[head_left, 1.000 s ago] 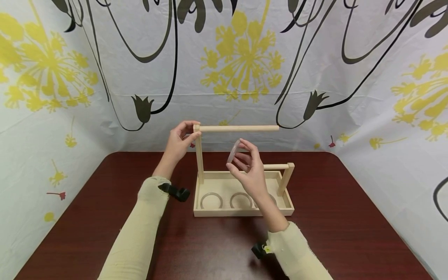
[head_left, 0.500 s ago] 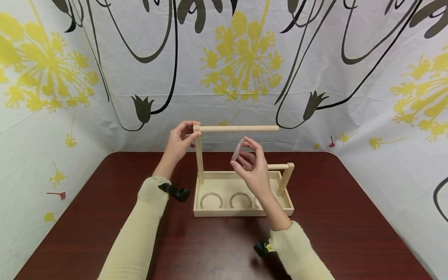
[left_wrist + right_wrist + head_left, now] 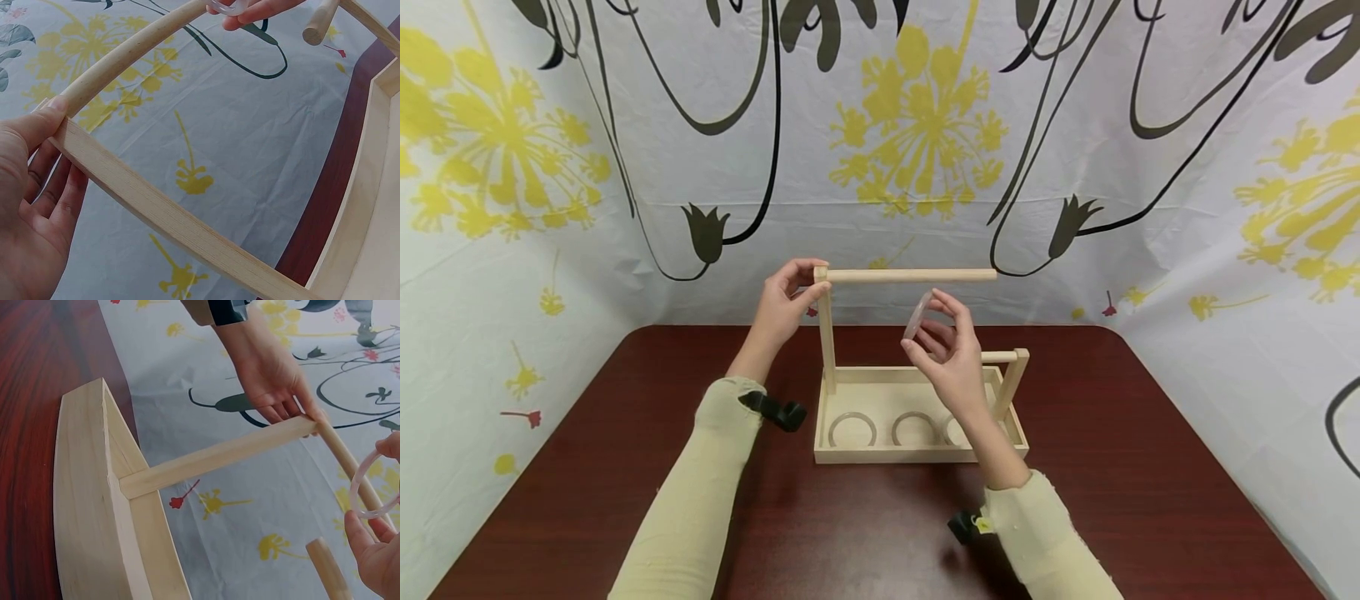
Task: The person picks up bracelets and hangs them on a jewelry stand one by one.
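My left hand (image 3: 781,304) grips the top corner of a wooden stand, thumb in front, where the tall post (image 3: 827,342) meets the upper rod (image 3: 913,275). In the right wrist view, its fingers reach round that corner. My right hand (image 3: 955,358) pinches a translucent pale pink bangle (image 3: 917,315) between thumb and fingertips. The bangle is tilted and held below the upper rod, near its free right end; in the head view they are apart. Two bangles, a left one (image 3: 852,415) and a middle one (image 3: 914,415), lie in the stand's tray (image 3: 887,456). A third round shape is partly behind my right wrist.
A short post (image 3: 1011,385) with a lower rod (image 3: 998,357) rises at the tray's right end; my right hand hides part of this rod. The stand sits on a dark red-brown table (image 3: 865,533). Behind it hangs a patterned white cloth (image 3: 880,167).
My right hand has moved slightly right and up with the bangle, towards the upper rod's free end. The left hand has stayed on the corner.
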`<state>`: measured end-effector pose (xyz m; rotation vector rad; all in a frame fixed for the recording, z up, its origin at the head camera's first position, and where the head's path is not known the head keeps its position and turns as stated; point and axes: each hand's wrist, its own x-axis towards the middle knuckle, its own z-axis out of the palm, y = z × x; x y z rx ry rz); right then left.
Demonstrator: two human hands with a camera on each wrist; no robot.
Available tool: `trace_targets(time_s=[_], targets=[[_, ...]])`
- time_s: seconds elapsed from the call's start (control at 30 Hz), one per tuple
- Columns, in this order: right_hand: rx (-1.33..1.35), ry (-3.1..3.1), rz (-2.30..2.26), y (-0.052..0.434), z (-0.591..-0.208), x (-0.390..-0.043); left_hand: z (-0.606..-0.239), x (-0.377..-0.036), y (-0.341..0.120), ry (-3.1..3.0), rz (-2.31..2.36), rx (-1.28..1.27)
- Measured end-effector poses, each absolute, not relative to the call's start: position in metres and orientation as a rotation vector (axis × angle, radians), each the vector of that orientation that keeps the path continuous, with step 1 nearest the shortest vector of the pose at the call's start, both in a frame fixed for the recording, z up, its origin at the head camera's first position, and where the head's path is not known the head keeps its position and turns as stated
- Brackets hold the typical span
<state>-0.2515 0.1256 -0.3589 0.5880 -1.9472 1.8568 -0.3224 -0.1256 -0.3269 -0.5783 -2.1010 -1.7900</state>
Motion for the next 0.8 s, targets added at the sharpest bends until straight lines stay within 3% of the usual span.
trace_targets(time_s=[0.8], targets=[[0.516,-1.914,1.837,0.142,-0.357,-0.255,-0.327,-0.323,-0.126,-2.091,-1.797,-0.586]])
